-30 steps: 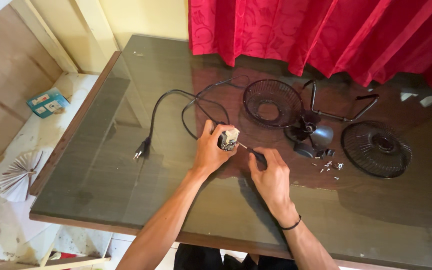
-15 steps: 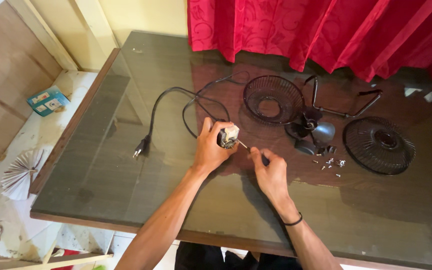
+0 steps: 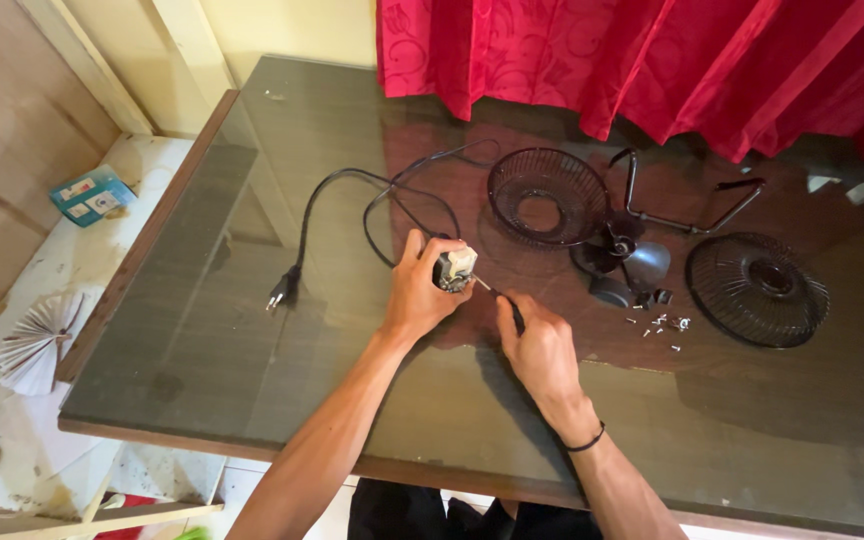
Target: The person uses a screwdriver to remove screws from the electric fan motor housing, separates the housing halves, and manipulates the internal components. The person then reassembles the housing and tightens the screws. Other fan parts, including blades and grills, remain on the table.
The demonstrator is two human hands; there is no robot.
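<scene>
Head view: looking down on a glass-topped table (image 3: 252, 400), a red curtain (image 3: 652, 60) across the upper right of the frame.
Left hand: the left hand (image 3: 420, 292), just left of centre, is clamped round a small fan motor (image 3: 454, 268), fingers curled over it and thumb pointing up the frame.
Right hand: the right hand (image 3: 542, 350), just right of centre and lower, is closed on a screwdriver (image 3: 505, 303); its thin shaft slants up-left and the tip meets the motor.
Motor: held just above the glass at the middle of the frame, between the two hands.
Cable: a black power cable (image 3: 352, 190) loops from the motor toward the upper left, then runs down to a plug (image 3: 280, 292) lying on the glass left of the left hand.
Grilles: one round black wire grille (image 3: 548, 196) lies above the hands; a second grille (image 3: 757, 290) lies at the right, well apart from them.
Stand: a bent black wire stand (image 3: 687, 222) lies between the grilles, near the curtain.
Small parts: dark fan pieces (image 3: 622, 262) and a scatter of loose screws (image 3: 660, 326) lie right of the right hand.
Left edge: a folded paper fan (image 3: 37, 340) and a small blue box (image 3: 90, 195) lie on the pale surface beside the table.
Wrist: a dark band (image 3: 586, 440) circles the right wrist.
</scene>
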